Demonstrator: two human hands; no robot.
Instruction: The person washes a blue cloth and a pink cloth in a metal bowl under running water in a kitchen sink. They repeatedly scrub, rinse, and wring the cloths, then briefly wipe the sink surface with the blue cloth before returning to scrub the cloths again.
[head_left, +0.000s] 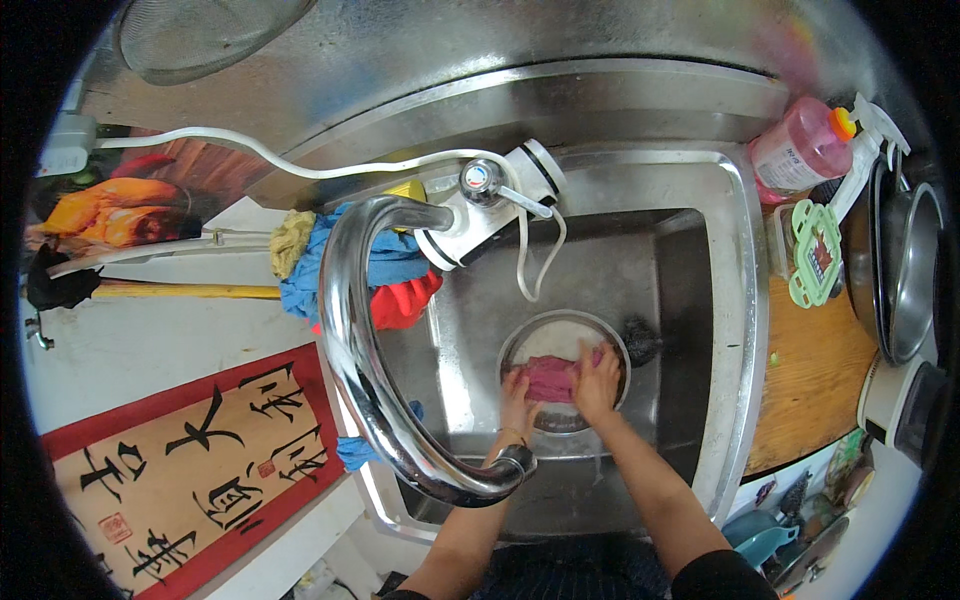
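Note:
A pink cloth (550, 380) is bunched between my two hands, over a round metal basin (504, 346) of cloudy whitish water (561, 339). My left hand (517, 401) grips the cloth's left end, thumb toward me. At the other end, my right hand (598, 381) holds it with fingers spread over the top. The basin stands on the floor of a stainless steel sink (480, 300). Touching or close to its right side is a dark scouring pad (641, 341). Part of the cloth is hidden under my fingers.
A curved chrome faucet (341, 322) arches over the sink's left side and my left forearm. Its white cord (300, 169) dangles a loop into the sink. Blue cloths (319, 259) and a red glove (405, 300) hang at left. A pink liquid bottle (799, 150) and pans (911, 277) stand right.

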